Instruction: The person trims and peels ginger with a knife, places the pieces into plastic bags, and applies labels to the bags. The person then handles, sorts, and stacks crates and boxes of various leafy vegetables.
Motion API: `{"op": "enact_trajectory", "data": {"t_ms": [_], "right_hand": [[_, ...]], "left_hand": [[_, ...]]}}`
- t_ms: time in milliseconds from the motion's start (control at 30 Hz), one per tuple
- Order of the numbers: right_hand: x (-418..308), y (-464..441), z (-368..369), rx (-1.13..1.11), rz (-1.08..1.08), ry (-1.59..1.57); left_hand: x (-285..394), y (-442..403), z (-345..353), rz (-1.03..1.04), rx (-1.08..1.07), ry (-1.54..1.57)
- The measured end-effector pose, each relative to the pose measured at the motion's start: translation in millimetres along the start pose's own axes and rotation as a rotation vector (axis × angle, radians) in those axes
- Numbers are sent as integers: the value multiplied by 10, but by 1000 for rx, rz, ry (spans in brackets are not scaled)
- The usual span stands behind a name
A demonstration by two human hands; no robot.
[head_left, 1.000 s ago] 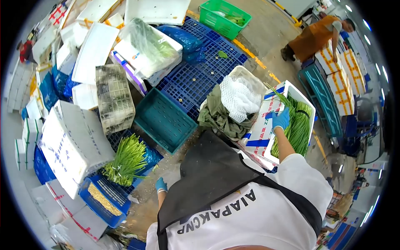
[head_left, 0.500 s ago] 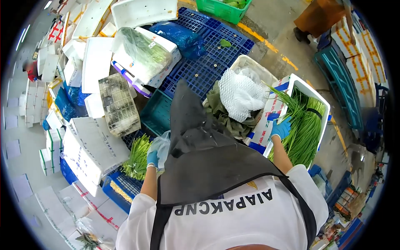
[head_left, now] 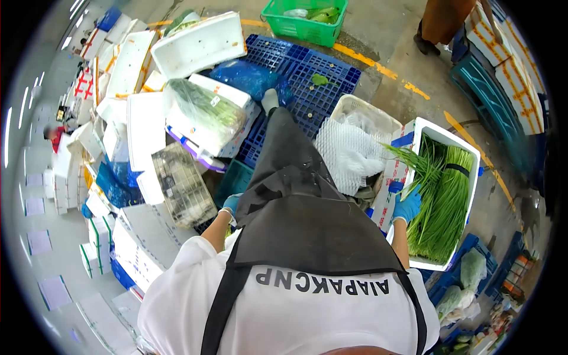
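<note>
My right hand [head_left: 408, 206], in a blue glove, reaches over the near left rim of a white foam box [head_left: 472, 204]. Its fingers look stretched out and lie against long green chives [head_left: 441, 219], which fill the box. A black band ties the thick bunch on the right; looser stems spread over the left rim. My left hand [head_left: 231, 204], also gloved in blue, is low beside my dark apron [head_left: 307, 231], which covers part of it. Its fingers are hidden, and I cannot see whether anything is in them. A bit of green shows just below that hand.
White foam net [head_left: 349, 154] lies over a pale crate [head_left: 387, 121] left of the box. A blue pallet [head_left: 307, 77] is ahead. To the left stand a dirty plastic basket [head_left: 183, 183], foam boxes [head_left: 198, 44] and bagged greens [head_left: 207, 112]. Another person [head_left: 447, 23] stands beyond.
My left hand has moved forward, and the clear plastic bag at it no longer shows. The greens beside it are mostly hidden now. My right hand stays at the box; a foot now shows ahead.
</note>
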State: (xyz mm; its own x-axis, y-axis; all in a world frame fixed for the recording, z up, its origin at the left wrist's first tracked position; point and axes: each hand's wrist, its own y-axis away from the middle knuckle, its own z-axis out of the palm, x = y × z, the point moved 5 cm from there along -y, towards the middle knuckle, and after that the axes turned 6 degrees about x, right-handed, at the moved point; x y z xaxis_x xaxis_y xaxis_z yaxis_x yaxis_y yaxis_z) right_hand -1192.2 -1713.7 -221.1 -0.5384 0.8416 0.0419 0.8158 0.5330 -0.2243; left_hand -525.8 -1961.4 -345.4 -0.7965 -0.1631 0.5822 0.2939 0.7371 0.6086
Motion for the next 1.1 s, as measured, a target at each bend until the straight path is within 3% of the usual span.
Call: {"op": "enact_trajectory", "data": {"t_ms": [33, 67, 133, 167, 200, 300, 333, 367, 533, 700, 767, 833, 900, 1000, 1100], "right_hand": [[24, -2, 74, -9, 19, 11], [39, -9, 77, -11, 10, -1], [45, -46, 74, -70, 27, -20], [51, -54, 101, -105, 50, -22], [48, -83, 133, -143, 74, -57], [9, -47, -92, -100, 12, -140], [66, 0, 21, -32, -22, -155], [38, 25, 39, -42, -1, -162], [-40, -44, 16, -89, -19, -87], [150, 82, 326, 12, -27, 143], [-27, -51, 30, -256, 121, 108], [-31, -30, 29, -258, 135, 77], [19, -14, 84, -270, 117, 71], [87, 35, 250, -302, 92, 176], [57, 7, 198, -294, 91, 138]], "left_hand": [[-151, -208, -85, -27, -46, -68], [262, -161, -299, -36, -43, -207], [372, -470, -647, 110, 6, -841], [127, -752, -685, 423, 16, -665], [145, -817, -748, 386, -4, -668], [-306, -1233, -770, -185, -82, -180], [266, -974, -750, -319, 136, 93], [539, -940, -719, -337, 200, 155], [268, -1061, -425, -144, 117, -153], [438, -1843, -751, 170, -104, -431], [614, -2504, -1003, 105, -94, -301], [919, -2916, -1201, -192, -15, 93], [1138, -3293, -1308, -362, 66, 364], [1625, -3615, -1228, -332, 155, 440], [2039, -3462, -990, -145, 84, 434]]}}
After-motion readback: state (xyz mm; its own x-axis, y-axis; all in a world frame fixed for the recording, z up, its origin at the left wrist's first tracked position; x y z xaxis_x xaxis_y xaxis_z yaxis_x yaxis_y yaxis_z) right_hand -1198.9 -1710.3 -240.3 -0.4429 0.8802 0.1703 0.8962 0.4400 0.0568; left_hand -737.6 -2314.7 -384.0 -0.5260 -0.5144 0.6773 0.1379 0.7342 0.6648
